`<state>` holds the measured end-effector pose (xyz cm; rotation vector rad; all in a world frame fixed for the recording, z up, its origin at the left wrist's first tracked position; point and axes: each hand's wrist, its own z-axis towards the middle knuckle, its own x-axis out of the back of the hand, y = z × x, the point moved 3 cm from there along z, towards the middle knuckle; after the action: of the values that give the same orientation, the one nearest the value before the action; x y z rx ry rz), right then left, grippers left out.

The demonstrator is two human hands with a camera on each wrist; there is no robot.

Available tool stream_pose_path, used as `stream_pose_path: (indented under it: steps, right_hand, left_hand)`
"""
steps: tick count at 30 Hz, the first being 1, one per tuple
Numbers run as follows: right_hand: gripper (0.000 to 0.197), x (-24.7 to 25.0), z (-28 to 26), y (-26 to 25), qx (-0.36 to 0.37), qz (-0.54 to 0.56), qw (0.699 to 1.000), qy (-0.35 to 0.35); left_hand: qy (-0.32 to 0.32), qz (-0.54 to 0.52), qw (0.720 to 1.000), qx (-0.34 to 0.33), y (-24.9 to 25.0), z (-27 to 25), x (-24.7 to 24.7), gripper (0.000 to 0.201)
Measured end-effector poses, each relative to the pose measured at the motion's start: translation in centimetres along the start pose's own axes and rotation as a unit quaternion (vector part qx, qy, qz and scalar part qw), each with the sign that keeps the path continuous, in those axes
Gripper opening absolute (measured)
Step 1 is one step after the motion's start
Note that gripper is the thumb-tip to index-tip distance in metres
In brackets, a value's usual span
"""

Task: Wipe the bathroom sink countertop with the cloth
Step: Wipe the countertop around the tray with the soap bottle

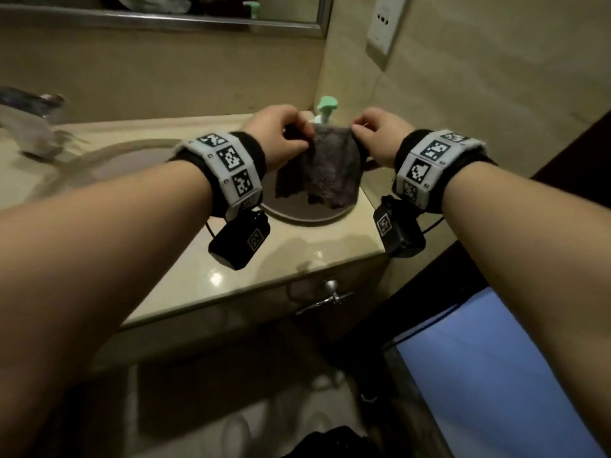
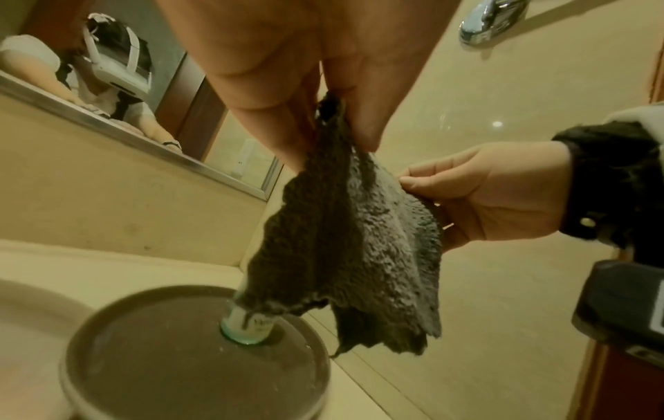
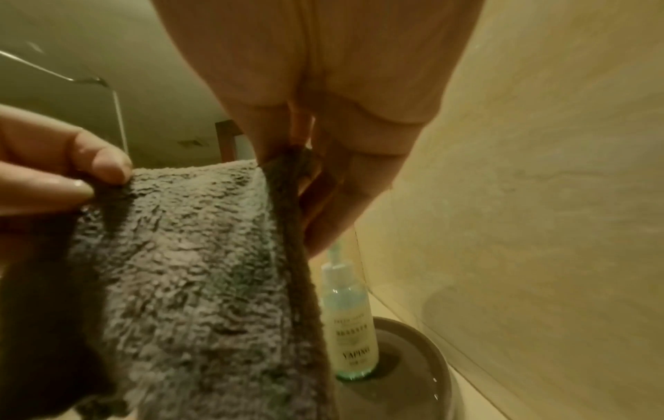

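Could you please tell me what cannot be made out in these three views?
- Head view: the pump bottle body, hidden behind the cloth.
- Head view: the faucet, motion-blurred.
- Left wrist view: the bottle's top, covered by the cloth.
- Right wrist view: the small print on the label, blurred.

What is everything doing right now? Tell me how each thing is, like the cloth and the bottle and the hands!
Cloth: lifted, hanging by its top edge above the tray, not wiping.
Left hand: pinches one top corner.
Right hand: pinches the other top corner.
Pump bottle: upright on the tray, behind the cloth.
Round tray: flat on the countertop.
Countertop: shiny, cloth not touching it.
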<state>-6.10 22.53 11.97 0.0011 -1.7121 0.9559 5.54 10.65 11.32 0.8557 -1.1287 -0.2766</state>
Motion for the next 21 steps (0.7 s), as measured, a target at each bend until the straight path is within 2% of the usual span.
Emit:
stream_pose_path:
  steps: [4, 7, 12, 15, 17, 18, 21]
  right_hand:
    - [0.027, -1.2, -1.6, 4.6, -0.015, 0.024, 0.998, -0.050]
    - [0.027, -2.4, -2.0, 8.5, -0.044, 0.014, 0.996, -0.081]
    - [0.031, -3.6, -0.7, 12.8, -0.078, -0.062, 0.993, -0.061]
    - [0.032, -4.6, -0.2, 14.2, -0.096, -0.045, 0.994, -0.031]
    - [0.041, -6.0, -0.8, 14.9, -0.065, -0.066, 0.995, -0.039]
    - [0.047, -7.1, -1.2, 15.3, -0.034, -0.095, 0.993, -0.065]
    - [0.064, -10.5, -2.6, 16.2, 0.068, -0.213, 0.962, -0.159]
  left_hand:
    - [-0.028, -0.045, 0.997, 0.061, -1.4, -1.6, -4.7, 0.023]
    - [-0.067, -0.033, 0.992, 0.102, -2.0, -2.4, -8.6, 0.024]
    - [-0.093, -0.051, 0.982, 0.154, -2.8, -1.8, -14.0, 0.027]
    - [-0.102, -0.064, 0.974, 0.194, -3.9, -1.0, -16.3, 0.031]
    - [-0.119, -0.017, 0.971, 0.207, -4.9, -0.5, -17.5, 0.040]
    - [-0.129, 0.016, 0.969, 0.211, -5.4, -0.4, -17.9, 0.044]
    - [-0.137, 0.118, 0.962, 0.203, -6.8, -1.2, -18.5, 0.057]
